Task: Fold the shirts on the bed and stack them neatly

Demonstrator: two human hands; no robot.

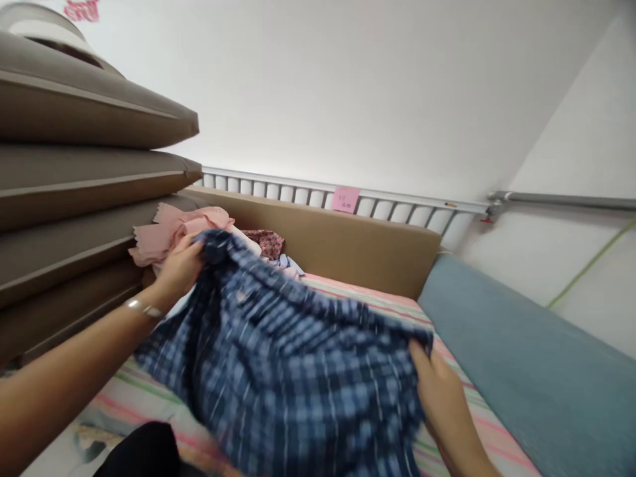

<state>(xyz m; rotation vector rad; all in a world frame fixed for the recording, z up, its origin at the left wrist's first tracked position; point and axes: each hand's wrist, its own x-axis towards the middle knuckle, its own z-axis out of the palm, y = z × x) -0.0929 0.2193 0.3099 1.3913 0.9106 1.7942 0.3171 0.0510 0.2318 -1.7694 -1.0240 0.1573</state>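
Head view looks down at a blue plaid garment (293, 371) spread in the air just above a bed with a striped sheet (447, 377). The left hand (181, 265) has its fingers closed on the far upper edge of the cloth, and the right hand (440, 391) pinches the near right edge, fingers together on the fabric. The cloth sags between the two grips and looks blurred, so it reads as light, soft and limp, likely to fold on itself wherever it is not held; corners, hems or seams seem the surest places to take hold, since the middle would only bunch up. A thin bracelet (144, 308) sits on the left wrist. Behind the left hand lies a heap of clothes, a pink garment (173, 232) on top and a floral piece (268, 242) beside it, close enough to catch on the plaid cloth. Stacked grey-brown cushions (74, 185) crowd the left side, a tan headboard (358, 245) closes off the far end, and a blue mattress edge (521, 371) runs along the right. A white railing (397, 205) with a pink note (345, 199) stands against the wall.
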